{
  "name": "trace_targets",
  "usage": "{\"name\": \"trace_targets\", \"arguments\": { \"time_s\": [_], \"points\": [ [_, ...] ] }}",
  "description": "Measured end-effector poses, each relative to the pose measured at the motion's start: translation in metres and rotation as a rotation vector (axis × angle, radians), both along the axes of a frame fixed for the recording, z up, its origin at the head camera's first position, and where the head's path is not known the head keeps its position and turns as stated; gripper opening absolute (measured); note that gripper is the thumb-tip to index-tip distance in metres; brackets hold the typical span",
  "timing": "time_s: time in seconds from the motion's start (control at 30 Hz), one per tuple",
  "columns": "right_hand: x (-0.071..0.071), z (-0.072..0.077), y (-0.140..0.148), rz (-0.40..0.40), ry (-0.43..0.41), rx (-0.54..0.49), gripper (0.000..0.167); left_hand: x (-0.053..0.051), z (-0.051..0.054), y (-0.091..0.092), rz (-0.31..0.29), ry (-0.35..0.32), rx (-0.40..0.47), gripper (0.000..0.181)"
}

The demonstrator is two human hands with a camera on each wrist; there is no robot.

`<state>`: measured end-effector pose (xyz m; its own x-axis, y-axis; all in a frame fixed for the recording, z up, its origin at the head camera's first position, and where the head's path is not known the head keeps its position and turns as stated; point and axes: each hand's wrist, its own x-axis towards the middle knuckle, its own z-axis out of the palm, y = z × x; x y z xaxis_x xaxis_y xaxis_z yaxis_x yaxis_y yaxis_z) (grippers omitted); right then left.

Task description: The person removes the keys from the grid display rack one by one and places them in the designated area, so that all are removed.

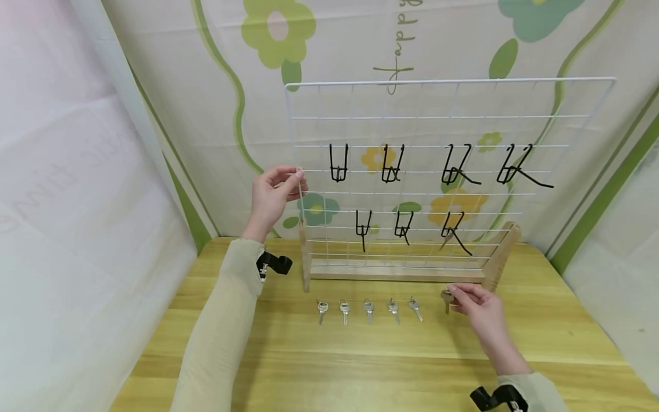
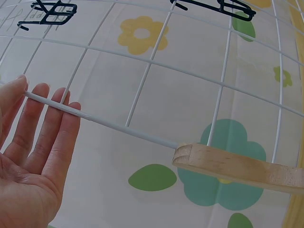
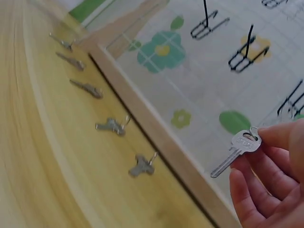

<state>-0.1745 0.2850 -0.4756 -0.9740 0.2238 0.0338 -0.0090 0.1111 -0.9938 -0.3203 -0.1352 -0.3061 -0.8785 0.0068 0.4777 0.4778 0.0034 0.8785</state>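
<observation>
My left hand pinches the left edge of a white wire grid rack between thumb and fingers; the left wrist view shows the fingertips around the edge wire. Low at the rack's right front, my right hand holds a silver key by its small ring, the blade hanging down. Several similar keys lie in a row on the table in front of the rack. Black hooks hang on the grid in two rows. What looks like a key hangs at the lower right hook.
The rack stands in a wooden base with upright side pieces. Under it is a wood-grain table. Behind hangs a white cloth with printed flowers, and more white cloth closes off the left side.
</observation>
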Motion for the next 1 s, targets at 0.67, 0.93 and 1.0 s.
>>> {"name": "trace_targets", "arguments": {
  "time_s": [0.67,0.93,1.0],
  "points": [
    [-0.027,-0.039,0.015,0.177,-0.118,0.501,0.022,-0.001,0.0,0.0,-0.004,-0.002,0.003,0.025],
    [-0.031,-0.039,0.014,0.146,-0.087,0.669,0.02,0.0,0.0,0.0,0.0,0.002,-0.003,0.026],
    [-0.03,-0.04,0.013,0.128,-0.07,0.686,0.023,-0.001,-0.001,0.0,0.0,0.003,-0.003,0.025]
  ]
}}
